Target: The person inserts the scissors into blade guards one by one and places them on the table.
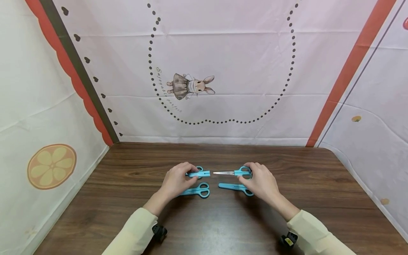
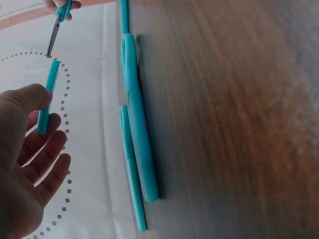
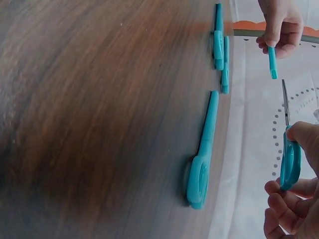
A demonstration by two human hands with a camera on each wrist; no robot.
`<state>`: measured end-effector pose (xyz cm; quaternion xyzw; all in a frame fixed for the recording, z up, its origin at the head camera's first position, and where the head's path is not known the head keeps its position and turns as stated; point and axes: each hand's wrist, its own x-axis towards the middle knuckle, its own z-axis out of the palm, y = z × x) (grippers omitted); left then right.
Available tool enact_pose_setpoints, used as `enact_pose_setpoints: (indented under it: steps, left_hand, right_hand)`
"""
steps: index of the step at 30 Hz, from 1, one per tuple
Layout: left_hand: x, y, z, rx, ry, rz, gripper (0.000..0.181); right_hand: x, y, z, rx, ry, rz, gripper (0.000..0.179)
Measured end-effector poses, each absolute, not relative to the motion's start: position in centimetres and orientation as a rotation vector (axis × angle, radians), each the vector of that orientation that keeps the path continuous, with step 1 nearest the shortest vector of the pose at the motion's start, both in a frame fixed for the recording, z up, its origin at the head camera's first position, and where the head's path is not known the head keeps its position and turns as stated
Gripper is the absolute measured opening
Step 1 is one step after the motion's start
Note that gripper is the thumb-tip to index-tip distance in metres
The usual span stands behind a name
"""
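Note:
My left hand (image 1: 176, 180) pinches a light-blue scissors sheath (image 1: 203, 174) between thumb and fingers, its open end facing right. Opposite it, my right hand (image 1: 262, 180) holds a pair of blue-handled scissors (image 1: 237, 173) by the finger loops. The scissors' bare metal blades (image 3: 285, 102) are closed and point left at the sheath's mouth, with a small gap between. Both are held above the table, as the wrist views show. The left hand's other fingers spread loosely below the sheath in the left wrist view.
On the brown wooden table (image 1: 210, 226), sheathed blue scissors (image 1: 192, 191) lie near my left hand, with another sheathed pair (image 3: 226, 64) behind them. A third sheathed pair (image 1: 231, 186) lies by my right hand. A printed cloth (image 1: 223, 71) hangs behind the table.

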<state>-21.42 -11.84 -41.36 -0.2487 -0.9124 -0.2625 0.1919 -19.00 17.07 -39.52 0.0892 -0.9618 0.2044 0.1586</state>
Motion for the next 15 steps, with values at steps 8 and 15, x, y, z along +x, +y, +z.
enact_pose_setpoints:
  steps: [8,15]
  left_hand:
    - [-21.01,-11.92,-41.33,-0.742,-2.530,-0.758,0.014]
    - [-20.74,-11.88,-41.53,-0.736,-2.528,-0.760,0.015]
  right_hand:
    - [-18.84,16.83,-39.43,0.274,-2.739,0.587,0.045]
    - [-18.65,16.55,-39.53,0.282,-2.735,0.582,0.046]
